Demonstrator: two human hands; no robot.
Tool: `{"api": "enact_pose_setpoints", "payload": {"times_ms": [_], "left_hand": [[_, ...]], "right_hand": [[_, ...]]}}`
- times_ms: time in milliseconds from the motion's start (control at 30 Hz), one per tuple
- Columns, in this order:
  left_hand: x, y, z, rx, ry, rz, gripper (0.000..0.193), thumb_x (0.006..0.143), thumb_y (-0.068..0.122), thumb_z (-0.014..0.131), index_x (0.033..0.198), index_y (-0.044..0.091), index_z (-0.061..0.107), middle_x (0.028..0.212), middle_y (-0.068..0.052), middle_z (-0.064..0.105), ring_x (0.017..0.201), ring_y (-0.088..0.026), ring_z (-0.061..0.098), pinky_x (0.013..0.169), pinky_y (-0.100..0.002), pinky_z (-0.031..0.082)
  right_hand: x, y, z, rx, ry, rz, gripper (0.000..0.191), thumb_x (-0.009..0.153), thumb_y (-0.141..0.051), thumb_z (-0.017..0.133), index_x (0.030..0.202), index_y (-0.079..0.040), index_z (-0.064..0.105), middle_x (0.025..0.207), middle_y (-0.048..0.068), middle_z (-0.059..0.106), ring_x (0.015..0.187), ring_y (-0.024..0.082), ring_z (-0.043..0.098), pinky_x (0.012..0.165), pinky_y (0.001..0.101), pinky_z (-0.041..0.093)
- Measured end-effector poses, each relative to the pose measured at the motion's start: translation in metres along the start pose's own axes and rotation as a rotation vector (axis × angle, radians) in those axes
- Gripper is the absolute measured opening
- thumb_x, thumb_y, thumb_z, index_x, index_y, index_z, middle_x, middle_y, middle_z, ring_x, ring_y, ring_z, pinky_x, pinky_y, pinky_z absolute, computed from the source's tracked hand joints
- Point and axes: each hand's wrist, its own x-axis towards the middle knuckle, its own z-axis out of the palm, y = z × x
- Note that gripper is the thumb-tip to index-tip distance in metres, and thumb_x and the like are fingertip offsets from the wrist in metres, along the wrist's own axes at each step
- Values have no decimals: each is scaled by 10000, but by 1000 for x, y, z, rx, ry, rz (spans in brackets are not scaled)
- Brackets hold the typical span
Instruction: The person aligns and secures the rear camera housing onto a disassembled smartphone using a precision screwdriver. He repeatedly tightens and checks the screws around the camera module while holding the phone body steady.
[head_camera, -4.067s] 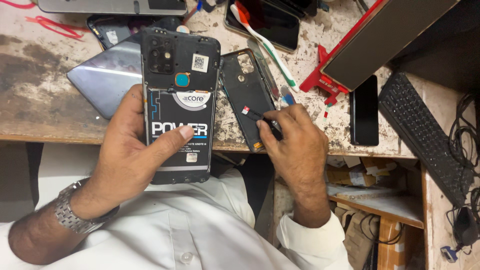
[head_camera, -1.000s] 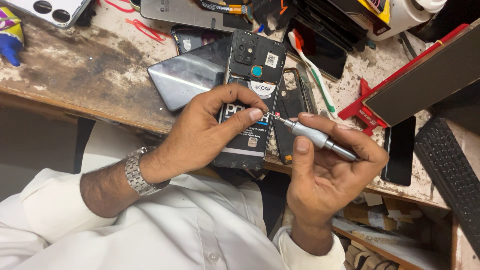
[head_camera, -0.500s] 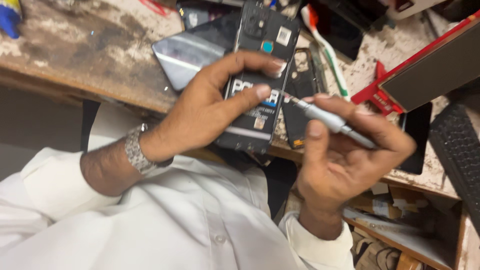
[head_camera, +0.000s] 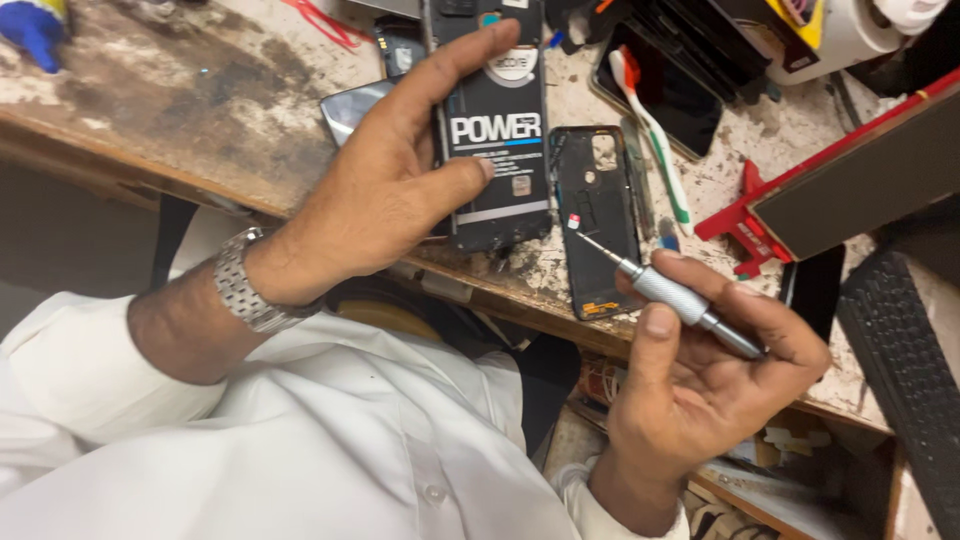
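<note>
Worn, stained counter (head_camera: 180, 95), crowded with phone parts and tools.

Left hand (head_camera: 385, 195) clamped around an opened phone (head_camera: 497, 130), back cover off and battery showing, thumb pressed to its face, likely to pin it flat at the counter edge. Right hand (head_camera: 700, 370) closed on a slim metal screwdriver (head_camera: 665, 290), tip poised above a black phone back cover (head_camera: 597, 215) just beside the phone. Toothbrush (head_camera: 650, 130) near, red bracket (head_camera: 745, 210) and dark keyboard (head_camera: 905, 370) off right.
</note>
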Motion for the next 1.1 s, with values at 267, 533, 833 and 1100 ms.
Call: {"api": "enact_pose_setpoints", "payload": {"times_ms": [267, 533, 833, 1100], "left_hand": [[-1, 3, 0, 67, -6, 38, 726, 1010, -205, 516, 1646, 19, 247, 1724, -126, 296, 1578, -176, 305, 1339, -320, 314], [-2, 0, -2, 49, -5, 45, 712, 1026, -191, 509, 1652, 12, 234, 1733, -143, 289, 1580, -186, 288, 1368, -319, 306], [0, 0, -4, 21, 6, 13, 708, 1015, -183, 505, 1643, 4, 236, 1733, -152, 278, 1626, -201, 309, 1337, -333, 308], [1, 1, -4, -11, 16, -5, 703, 1022, -178, 509, 1644, 4, 237, 1731, -152, 285, 1612, -203, 337, 1326, -331, 330]], "right_hand": [[0, -4, 1, -16, -63, -41, 349, 1100, 3, 627, 1286, -92, 348, 1226, 258, 665, 1204, 215, 691, 1047, 294, 623], [-2, -6, 3, -19, -112, -55, 365, 1101, 24, 620, 1319, -84, 348, 1227, 264, 662, 1206, 216, 688, 1042, 285, 613], [3, -12, 8, -50, -159, -82, 363, 1064, 55, 606, 1285, -63, 343, 1260, 255, 644, 1211, 244, 682, 1034, 315, 631], [3, -17, 13, -5, -189, -61, 375, 1053, 79, 611, 1283, -56, 348, 1232, 269, 642, 1197, 240, 685, 1010, 315, 628]]}}
